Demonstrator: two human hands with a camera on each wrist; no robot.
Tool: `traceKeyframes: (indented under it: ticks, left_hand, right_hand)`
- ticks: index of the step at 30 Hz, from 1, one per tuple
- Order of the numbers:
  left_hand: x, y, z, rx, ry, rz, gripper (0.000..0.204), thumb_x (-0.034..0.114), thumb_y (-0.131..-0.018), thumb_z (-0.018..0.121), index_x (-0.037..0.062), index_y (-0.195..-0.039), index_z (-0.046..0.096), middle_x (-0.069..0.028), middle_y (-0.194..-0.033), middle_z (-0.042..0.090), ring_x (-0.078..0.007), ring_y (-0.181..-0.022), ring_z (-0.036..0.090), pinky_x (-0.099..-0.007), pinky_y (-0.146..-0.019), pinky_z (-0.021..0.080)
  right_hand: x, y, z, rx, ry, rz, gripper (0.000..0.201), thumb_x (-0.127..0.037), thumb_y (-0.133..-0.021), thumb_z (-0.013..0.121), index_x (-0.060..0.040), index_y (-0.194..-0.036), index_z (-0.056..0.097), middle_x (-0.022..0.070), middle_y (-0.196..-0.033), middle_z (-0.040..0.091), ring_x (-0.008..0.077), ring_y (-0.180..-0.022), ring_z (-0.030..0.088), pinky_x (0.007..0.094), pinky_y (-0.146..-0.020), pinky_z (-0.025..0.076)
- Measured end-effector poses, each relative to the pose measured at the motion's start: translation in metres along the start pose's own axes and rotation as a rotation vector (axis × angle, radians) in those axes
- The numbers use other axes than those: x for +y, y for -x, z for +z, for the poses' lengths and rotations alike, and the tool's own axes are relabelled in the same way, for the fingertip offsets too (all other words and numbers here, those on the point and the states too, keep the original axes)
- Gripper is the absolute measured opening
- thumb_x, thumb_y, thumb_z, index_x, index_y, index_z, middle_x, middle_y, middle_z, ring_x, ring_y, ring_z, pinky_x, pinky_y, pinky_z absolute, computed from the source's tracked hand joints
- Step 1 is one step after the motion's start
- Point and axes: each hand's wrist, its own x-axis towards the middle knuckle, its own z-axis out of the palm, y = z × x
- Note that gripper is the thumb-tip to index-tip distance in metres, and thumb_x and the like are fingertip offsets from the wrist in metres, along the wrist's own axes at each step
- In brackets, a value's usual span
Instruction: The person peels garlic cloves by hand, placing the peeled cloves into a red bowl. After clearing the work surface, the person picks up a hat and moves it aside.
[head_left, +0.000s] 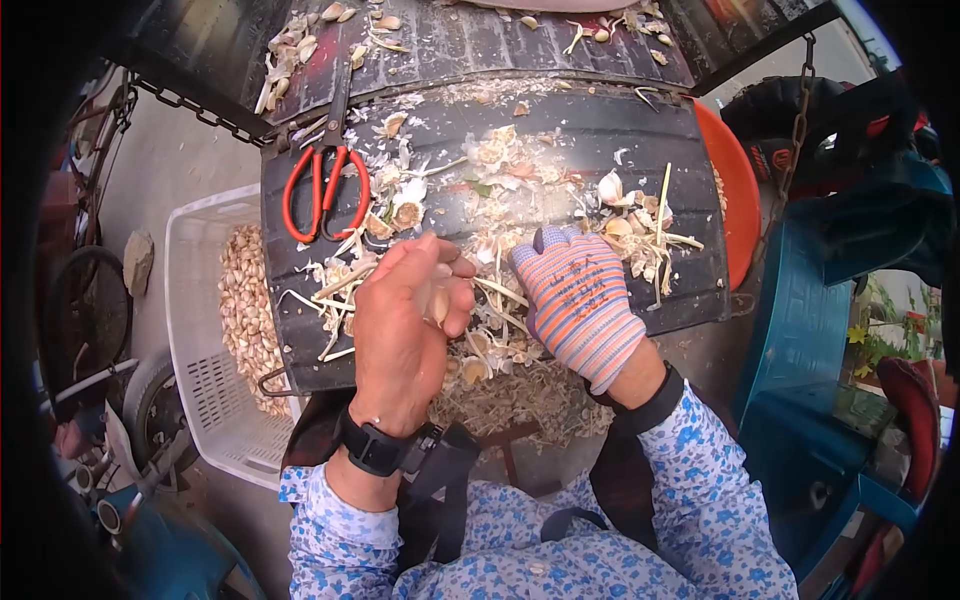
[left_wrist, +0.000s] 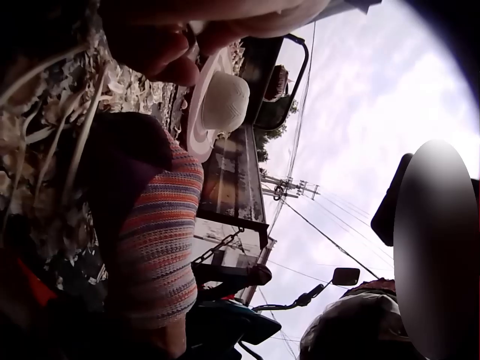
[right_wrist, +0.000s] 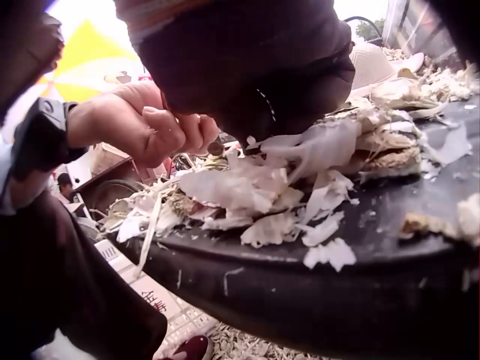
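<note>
My bare left hand [head_left: 403,325] is palm-up over the near part of the dark ridged board [head_left: 420,125], its fingers curled round garlic cloves [head_left: 438,305]. To its right, my right hand [head_left: 580,305] in a striped glove is back-up over a heap of peels and stems, fingers bent downward. The right wrist view shows the shaded glove [right_wrist: 247,67] close above white peels [right_wrist: 240,184]; whatever lies under its fingertips is hidden. A gap separates the two hands. The left wrist view has the left fingers [left_wrist: 161,45] at the top and the glove [left_wrist: 154,232] below.
Red-handled shears [head_left: 318,195] lie on the board's left. A white crate [head_left: 205,360] of cloves stands left below it, an orange basin [head_left: 738,190] at the right. A garlic bulb [head_left: 611,188] and stems lie right of centre. Chains hang at both sides.
</note>
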Motion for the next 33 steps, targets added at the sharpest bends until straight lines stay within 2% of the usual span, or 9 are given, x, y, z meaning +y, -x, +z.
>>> traceKeyframes:
  ticks: [3,4,6,10,15,19,22,26,33]
  left_hand:
    - [-0.002,0.000,0.000,-0.047,0.017,-0.050,0.025,0.023,-0.095,0.048,-0.0015,-0.096,0.053,-0.0142,-0.083,0.059,-0.0155,-0.061,0.056,-0.0251,-0.048,0.040]
    - [-0.003,0.000,0.002,-0.067,0.031,-0.074,0.026,0.024,-0.095,0.049,-0.0019,-0.098,0.053,-0.0137,-0.083,0.059,-0.0152,-0.062,0.056,-0.0253,-0.049,0.040]
    - [-0.008,-0.003,0.005,-0.065,0.031,-0.109,0.030,0.027,-0.096,0.047,-0.0028,-0.099,0.053,-0.0141,-0.084,0.059,-0.0159,-0.063,0.057,-0.0258,-0.048,0.041]
    - [-0.008,-0.007,0.006,-0.049,0.008,-0.050,0.030,0.026,-0.097,0.046,-0.0024,-0.098,0.055,-0.0150,-0.083,0.062,-0.0158,-0.062,0.058,-0.0255,-0.047,0.042]
    - [-0.009,-0.005,0.001,-0.056,-0.027,-0.016,0.026,0.023,-0.096,0.047,-0.0026,-0.097,0.054,-0.0148,-0.083,0.061,-0.0158,-0.062,0.058,-0.0249,-0.048,0.042]
    - [-0.008,-0.007,-0.002,-0.043,-0.062,-0.012,0.026,0.022,-0.096,0.048,-0.0031,-0.097,0.053,-0.0151,-0.083,0.061,-0.0159,-0.063,0.058,-0.0253,-0.048,0.043]
    - [-0.009,-0.007,-0.001,-0.032,-0.095,-0.015,0.026,0.022,-0.095,0.049,-0.0032,-0.097,0.053,-0.0149,-0.083,0.060,-0.0159,-0.064,0.058,-0.0259,-0.049,0.043]
    - [-0.010,-0.007,0.001,-0.007,-0.087,-0.009,0.027,0.022,-0.096,0.048,-0.0036,-0.098,0.054,-0.0138,-0.083,0.061,-0.0153,-0.063,0.058,-0.0254,-0.048,0.042]
    - [0.007,-0.004,-0.007,0.008,-0.039,0.039,0.021,0.020,-0.094,0.050,-0.0004,-0.096,0.055,-0.0106,-0.080,0.060,-0.0133,-0.061,0.055,-0.0236,-0.050,0.041]
  right_hand:
    - [0.018,0.001,0.008,0.249,-0.244,0.098,0.015,-0.004,-0.078,0.060,-0.0032,-0.093,0.061,0.0133,-0.077,0.058,0.0285,-0.073,0.059,0.0379,-0.063,0.045]
    - [0.015,-0.006,-0.014,0.129,-0.557,0.222,0.014,-0.006,-0.081,0.061,-0.0019,-0.094,0.062,0.0124,-0.075,0.059,0.0235,-0.070,0.060,0.0329,-0.061,0.045]
    - [0.011,-0.009,-0.026,0.164,-0.952,0.246,0.014,-0.008,-0.082,0.062,-0.0016,-0.095,0.062,0.0117,-0.073,0.059,0.0188,-0.068,0.059,0.0295,-0.062,0.045]
    - [0.027,-0.004,-0.026,0.121,-0.228,0.050,0.016,-0.009,-0.078,0.062,-0.0039,-0.093,0.063,0.0134,-0.077,0.060,0.0268,-0.072,0.060,0.0365,-0.063,0.046]
    - [0.006,-0.005,-0.006,-0.114,0.124,-0.072,0.022,-0.015,-0.065,0.067,-0.0090,-0.086,0.062,0.0116,-0.082,0.057,0.0299,-0.079,0.058,0.0419,-0.072,0.045]
    - [-0.001,-0.010,-0.008,-0.233,0.106,0.006,0.023,-0.017,-0.073,0.060,-0.0095,-0.094,0.063,0.0118,-0.092,0.060,0.0282,-0.091,0.058,0.0426,-0.079,0.045]
    - [0.013,-0.007,0.004,0.148,-0.140,0.022,0.015,-0.007,-0.071,0.063,-0.0064,-0.086,0.061,0.0151,-0.078,0.057,0.0337,-0.077,0.058,0.0417,-0.068,0.045]
    - [0.020,-0.014,-0.006,0.282,-0.274,0.016,0.015,-0.005,-0.075,0.062,-0.0051,-0.090,0.062,0.0143,-0.079,0.058,0.0349,-0.077,0.057,0.0417,-0.066,0.045]
    - [-0.001,-0.014,-0.007,-0.105,-0.057,-0.072,0.019,-0.016,-0.070,0.066,-0.0102,-0.088,0.062,0.0123,-0.082,0.060,0.0308,-0.080,0.060,0.0426,-0.069,0.045]
